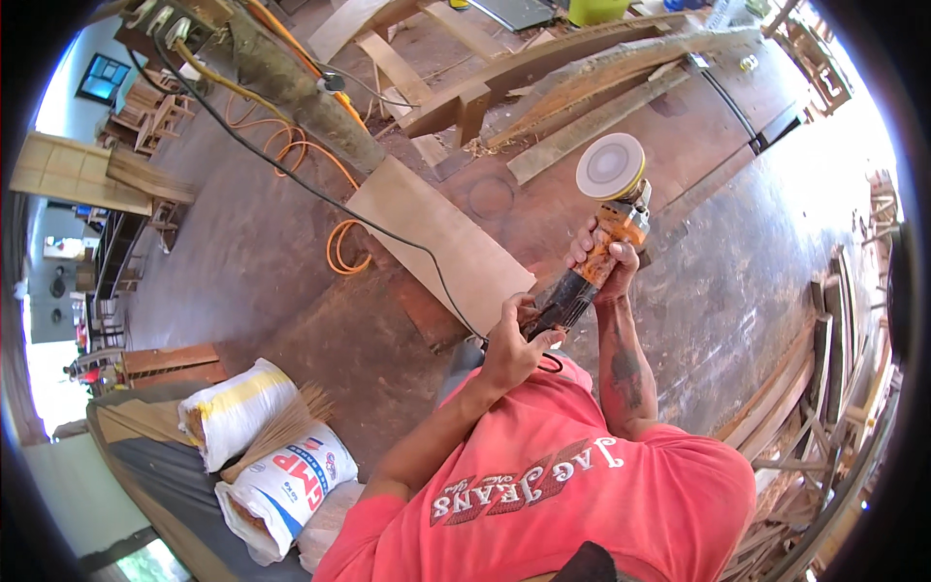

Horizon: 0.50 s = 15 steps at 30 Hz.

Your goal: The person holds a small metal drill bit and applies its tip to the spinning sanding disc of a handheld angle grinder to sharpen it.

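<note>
An angle grinder (585, 274) with an orange and black body is held up in front of my chest. Its round pale sanding disc (611, 166) faces upward at the far end. My right hand (609, 264) wraps around the orange part behind the head. My left hand (517, 341) is closed on the black rear end, where the black power cord (427, 254) hangs close by. A flat, smooth wooden board (441, 238) lies below and left of the grinder, with the cord crossing over it. Neither hand touches the board.
Orange cord (345, 247) coils on the floor beyond the board. A wooden post (310, 87) and a curved wooden frame (543, 73) lie ahead. White sacks (286, 485) and a straw broom (281, 432) are at the left. Stacked timber (786, 388) lines the right.
</note>
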Available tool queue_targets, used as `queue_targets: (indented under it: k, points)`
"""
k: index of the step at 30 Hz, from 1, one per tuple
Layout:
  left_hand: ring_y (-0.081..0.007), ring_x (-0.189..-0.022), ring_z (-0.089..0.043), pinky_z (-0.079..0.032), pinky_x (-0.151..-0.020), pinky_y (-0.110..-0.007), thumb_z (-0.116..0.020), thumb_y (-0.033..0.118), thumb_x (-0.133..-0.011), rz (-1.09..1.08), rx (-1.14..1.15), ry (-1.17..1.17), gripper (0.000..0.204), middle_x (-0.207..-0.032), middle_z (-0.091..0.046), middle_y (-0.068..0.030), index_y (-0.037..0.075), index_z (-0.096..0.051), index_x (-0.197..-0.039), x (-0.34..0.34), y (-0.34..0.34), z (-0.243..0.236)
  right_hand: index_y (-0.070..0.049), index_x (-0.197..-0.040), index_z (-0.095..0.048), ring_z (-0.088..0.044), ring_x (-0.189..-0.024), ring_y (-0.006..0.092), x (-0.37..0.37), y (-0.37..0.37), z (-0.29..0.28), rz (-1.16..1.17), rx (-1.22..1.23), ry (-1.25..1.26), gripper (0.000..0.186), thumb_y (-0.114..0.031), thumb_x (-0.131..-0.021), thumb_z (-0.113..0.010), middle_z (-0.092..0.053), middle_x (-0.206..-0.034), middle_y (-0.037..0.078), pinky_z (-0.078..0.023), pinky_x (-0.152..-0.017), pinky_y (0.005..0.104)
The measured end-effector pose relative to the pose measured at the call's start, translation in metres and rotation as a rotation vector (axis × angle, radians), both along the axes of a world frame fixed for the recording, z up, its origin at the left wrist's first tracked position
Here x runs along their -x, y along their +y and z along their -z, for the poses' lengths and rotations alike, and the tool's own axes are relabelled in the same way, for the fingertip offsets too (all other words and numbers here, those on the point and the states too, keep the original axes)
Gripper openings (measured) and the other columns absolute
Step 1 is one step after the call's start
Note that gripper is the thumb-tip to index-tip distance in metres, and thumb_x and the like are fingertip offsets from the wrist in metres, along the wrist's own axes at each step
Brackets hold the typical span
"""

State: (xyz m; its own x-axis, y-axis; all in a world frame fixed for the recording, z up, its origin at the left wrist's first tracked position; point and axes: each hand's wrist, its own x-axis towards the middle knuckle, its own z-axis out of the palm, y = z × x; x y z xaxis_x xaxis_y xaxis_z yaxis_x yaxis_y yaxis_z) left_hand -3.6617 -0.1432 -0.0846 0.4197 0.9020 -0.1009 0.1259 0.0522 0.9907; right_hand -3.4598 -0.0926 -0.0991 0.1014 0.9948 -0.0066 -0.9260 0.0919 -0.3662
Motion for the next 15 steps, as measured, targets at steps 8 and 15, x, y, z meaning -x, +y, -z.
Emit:
queue_targets:
  k: [8, 15]
  points:
    - [-0.0188, -0.090, -0.068, -0.052, -0.081, -0.029, -0.080, 0.013, -0.078, -0.138, 0.289, 0.005, 0.073, -0.100, -0.070, -0.0188, -0.010, -0.038, -0.133, -0.010, 0.016, -0.002, -0.002, -0.111, -0.052, -0.056, -0.070, 0.0209, 0.002, 0.034, 0.031, -0.050, 0.059, -0.041, 0.050, -0.026, -0.070, -0.069, -0.053, -0.079, 0.006, -0.052, -0.067, 0.0392]
    - [-0.0148, -0.089, -0.066, -0.053, -0.078, -0.025, -0.072, 0.007, -0.085, -0.113, 0.305, -0.058, 0.068, -0.102, -0.069, -0.0179, -0.011, -0.033, -0.138, -0.018, 0.013, 0.008, -0.001, -0.114, -0.050, -0.052, -0.071, 0.0166, 0.012, 0.046, 0.097, -0.177, -0.135, 0.513, 0.050, -0.028, -0.075, -0.068, -0.052, -0.081, 0.004, -0.050, -0.068, 0.0349]
